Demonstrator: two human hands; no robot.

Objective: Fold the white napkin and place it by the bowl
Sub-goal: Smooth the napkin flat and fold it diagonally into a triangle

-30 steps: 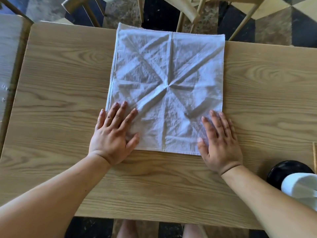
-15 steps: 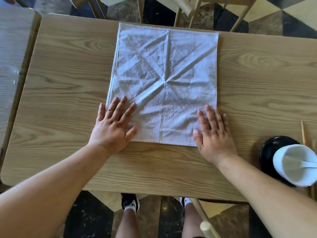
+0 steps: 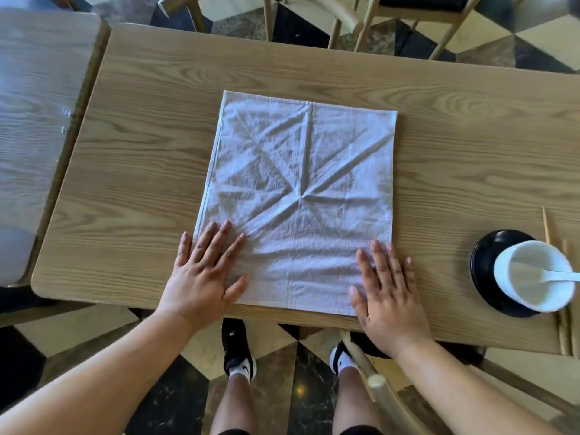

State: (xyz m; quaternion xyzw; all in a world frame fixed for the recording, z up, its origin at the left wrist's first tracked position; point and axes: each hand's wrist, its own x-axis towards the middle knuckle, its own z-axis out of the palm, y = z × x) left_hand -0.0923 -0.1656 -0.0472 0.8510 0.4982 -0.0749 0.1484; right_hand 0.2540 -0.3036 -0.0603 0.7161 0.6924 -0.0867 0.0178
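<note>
The white napkin lies spread flat on the wooden table, creased in a star pattern from its centre. My left hand rests palm down with fingers apart on the napkin's near left corner. On the near right corner, my right hand lies flat the same way. Neither hand grips the cloth. The white bowl with a white spoon in it stands on a black saucer at the right, apart from the napkin.
Wooden chopsticks lie just beyond the saucer near the right edge. A second table adjoins on the left. Wooden chairs stand across the table, and a chair back sits under my right arm. My legs show below the near edge.
The view has pulled back and tilted down, so the near table edge, my feet and the whole bowl now show. Both hands stay flat on the napkin's near corners.
</note>
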